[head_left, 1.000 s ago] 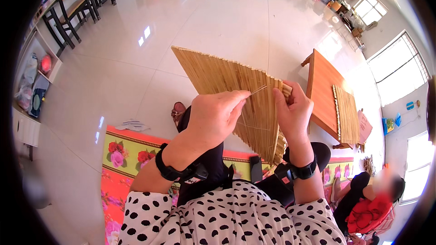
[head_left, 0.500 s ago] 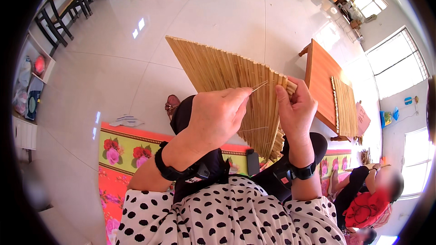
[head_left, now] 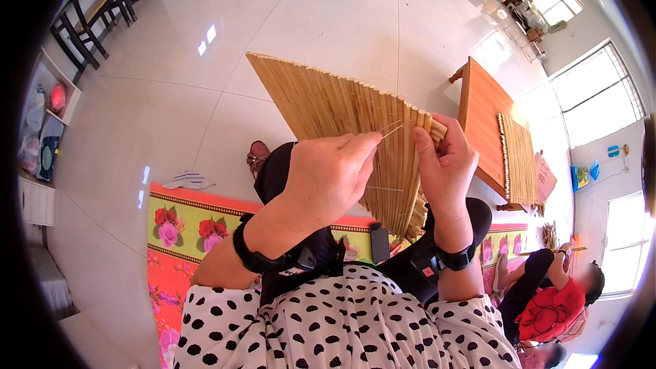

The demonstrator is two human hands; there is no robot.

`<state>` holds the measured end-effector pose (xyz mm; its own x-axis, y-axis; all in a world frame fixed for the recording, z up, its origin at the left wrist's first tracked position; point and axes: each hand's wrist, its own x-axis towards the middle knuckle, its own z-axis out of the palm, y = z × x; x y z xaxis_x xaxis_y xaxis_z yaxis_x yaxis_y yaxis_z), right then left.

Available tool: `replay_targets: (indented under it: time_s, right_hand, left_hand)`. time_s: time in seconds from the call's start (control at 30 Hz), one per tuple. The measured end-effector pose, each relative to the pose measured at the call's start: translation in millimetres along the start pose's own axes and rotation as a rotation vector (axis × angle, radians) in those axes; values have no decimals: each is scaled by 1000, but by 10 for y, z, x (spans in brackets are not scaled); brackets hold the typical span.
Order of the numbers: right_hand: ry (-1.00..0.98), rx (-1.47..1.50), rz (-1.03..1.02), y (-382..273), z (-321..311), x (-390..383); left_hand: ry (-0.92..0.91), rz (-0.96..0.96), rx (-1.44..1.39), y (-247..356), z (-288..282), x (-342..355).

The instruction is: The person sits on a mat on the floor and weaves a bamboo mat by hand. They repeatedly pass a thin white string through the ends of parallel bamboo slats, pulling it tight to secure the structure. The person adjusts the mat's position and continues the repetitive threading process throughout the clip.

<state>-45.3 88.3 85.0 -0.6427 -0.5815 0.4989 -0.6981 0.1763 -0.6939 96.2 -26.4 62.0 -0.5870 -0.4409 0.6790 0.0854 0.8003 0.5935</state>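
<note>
A mat of pale straw-coloured stalks [head_left: 321, 96] stands slanted in front of me, its rows bound with thin thread. My right hand [head_left: 447, 157] grips its right end, thumb in front, with several stalk ends poking out between the fingers. Pinched in my left hand [head_left: 335, 167] are thin pale threads [head_left: 393, 130], which run taut up to the mat near its right end. Lower down, another loose thread [head_left: 384, 188] crosses the stalks. The mat's bottom edge reaches down between my knees, partly behind my left hand.
Under me lies a flowered red and yellow mat [head_left: 198, 198], with a black phone-like object [head_left: 380, 242] on it. At right stands a low wooden table [head_left: 482, 123] bearing another stalk mat [head_left: 519, 157]. A person in red [head_left: 553, 311] sits at lower right. Chairs [head_left: 102, 10] stand far left.
Both hands keep their grips and barely move. My left hand has shifted slightly right with the threads, and the mat's far left corner has moved a little left.
</note>
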Motion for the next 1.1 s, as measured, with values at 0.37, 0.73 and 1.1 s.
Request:
replay_targets:
  time_s: [0.37, 0.73, 1.1]
  right_hand:
    - [17, -3, -33, -5, 28, -8]
    - [0, -17, -25, -30, 18, -21]
    - [-24, -15, -20, -71, 0, -34]
  left_hand:
    - [5, 6, 17, 5, -15, -8]
    - [7, 8, 18, 10, -19, -26]
    - [-9, 10, 35, 29, -50, -33]
